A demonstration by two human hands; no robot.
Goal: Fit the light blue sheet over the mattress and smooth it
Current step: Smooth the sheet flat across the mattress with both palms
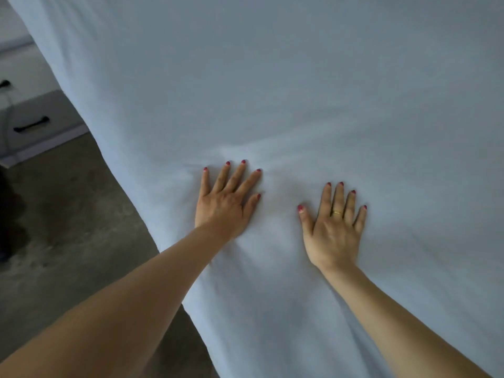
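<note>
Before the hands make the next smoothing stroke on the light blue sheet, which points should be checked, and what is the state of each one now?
1. Left hand flat on the light blue sheet, fingers straight: ok.
2. Right hand flat on the sheet, fingers spread: ok.
3. Sheet smooth beyond the hands: ok, the far area looks flat.
4. Sheet smooth around the hands: not ok, soft creases run past the left fingertips and below the wrists.
5. Sheet covers the bed's side edge: ok, fabric hangs over it there.
6. Corners fitted over the mattress: cannot tell, no corner is in view.
</note>
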